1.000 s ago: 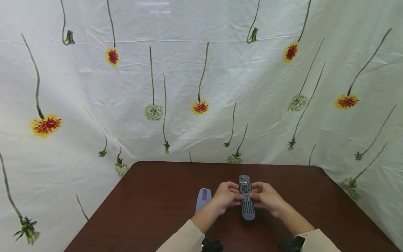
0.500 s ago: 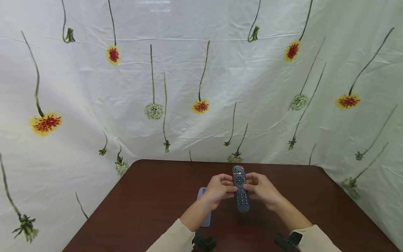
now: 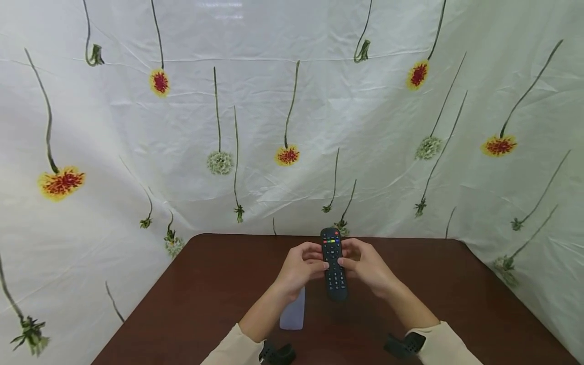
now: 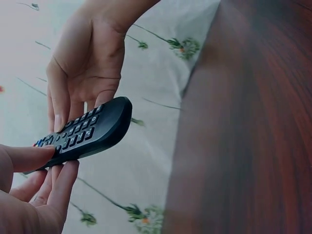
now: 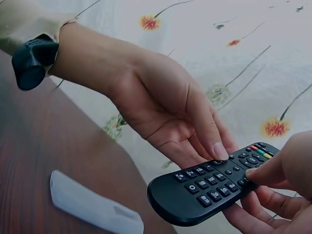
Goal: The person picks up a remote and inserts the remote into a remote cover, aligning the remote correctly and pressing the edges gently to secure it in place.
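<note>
A black remote control with coloured buttons near its top is held up between both hands, button side towards me. My left hand pinches its left edge, thumb on the front and fingers behind. On the opposite edge, my right hand grips it the same way, its thumb on the buttons. The left wrist view shows the remote tilted, above the table. A pale lavender, long flat thing lies on the table below the left forearm, partly covered by it; the right wrist view shows a darker rectangle on the pale thing.
The dark brown tabletop has rounded far corners. Behind and around it hangs a white cloth printed with flowers on long stems. Black bands with devices sit on the wrists beside cream sleeves.
Both hands have moved the remote control up and to the left, keeping their grip. The left forearm now covers the upper end of the pale thing, while its lower end shows.
</note>
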Demonstrator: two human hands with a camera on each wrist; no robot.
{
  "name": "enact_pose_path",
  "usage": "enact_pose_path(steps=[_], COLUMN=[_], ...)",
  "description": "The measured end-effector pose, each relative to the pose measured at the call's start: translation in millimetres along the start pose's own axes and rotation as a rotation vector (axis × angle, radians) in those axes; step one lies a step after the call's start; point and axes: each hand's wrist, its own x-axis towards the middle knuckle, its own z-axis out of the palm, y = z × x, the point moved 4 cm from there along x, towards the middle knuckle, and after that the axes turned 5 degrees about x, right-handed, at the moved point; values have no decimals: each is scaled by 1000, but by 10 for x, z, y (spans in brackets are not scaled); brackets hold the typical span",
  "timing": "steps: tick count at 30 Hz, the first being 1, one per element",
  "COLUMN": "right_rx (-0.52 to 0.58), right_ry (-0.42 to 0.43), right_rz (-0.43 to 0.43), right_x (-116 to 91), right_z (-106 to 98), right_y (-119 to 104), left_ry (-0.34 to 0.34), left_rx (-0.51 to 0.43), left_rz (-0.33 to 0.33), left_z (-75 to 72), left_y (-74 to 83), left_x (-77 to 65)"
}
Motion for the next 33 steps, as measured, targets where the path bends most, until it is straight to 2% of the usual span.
enact_pose_path(steps=[8,12,15,19,25,33], right_rx=[8,1,8,-4,-33,-80], right_ry=[61,89,88,77,84,83], right_rz=[-102,-145,-185,-237,-280,-317], right_x=[-83,-151,-186,-213,-246,-274], right_z=[127,160,186,220,219,219], right_y=[-174,-236,-289,-365,-433,-432], left_ry=[51,49,46,46,30,42], left_rx=[105,169,220,238,230,255], left_rz=[122,181,232,278,303,347], left_z=[-81,-86,-104,-146,-153,-165], left_y=[199,321,413,505,564,572], left_x=[-120,-186,-228,-275,-293,-314])
